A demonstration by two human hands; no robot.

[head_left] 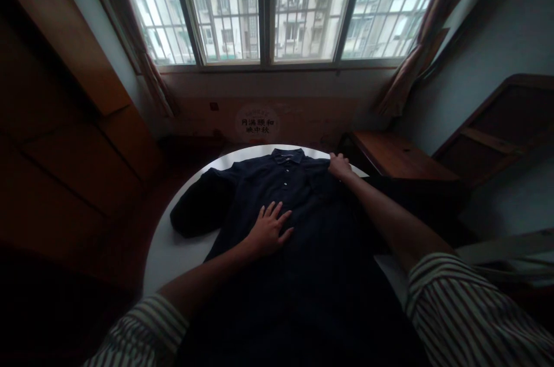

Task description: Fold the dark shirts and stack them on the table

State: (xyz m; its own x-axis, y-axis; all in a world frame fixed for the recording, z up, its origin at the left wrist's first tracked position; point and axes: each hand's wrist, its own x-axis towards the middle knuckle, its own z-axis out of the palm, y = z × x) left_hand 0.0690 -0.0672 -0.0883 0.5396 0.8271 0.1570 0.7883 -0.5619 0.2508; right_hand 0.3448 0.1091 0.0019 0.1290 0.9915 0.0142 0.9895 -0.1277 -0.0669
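Observation:
A dark navy collared shirt lies spread face up on a white round table, its collar at the far edge and its lower part running toward me. Small pale buttons line the front below the collar. My left hand rests flat on the chest with its fingers spread. At the shoulder on the right, my right hand is closed on the cloth, fingers curled. A very dark fold of cloth, apparently a sleeve, lies out to the left. The sleeve on the right is lost in shadow beside my forearm.
Beyond the table is a barred window with curtains at its sides. A brown wooden desk stands at the right, near a leaning dark wood-framed panel. Wooden cabinets line the left. The room is dim.

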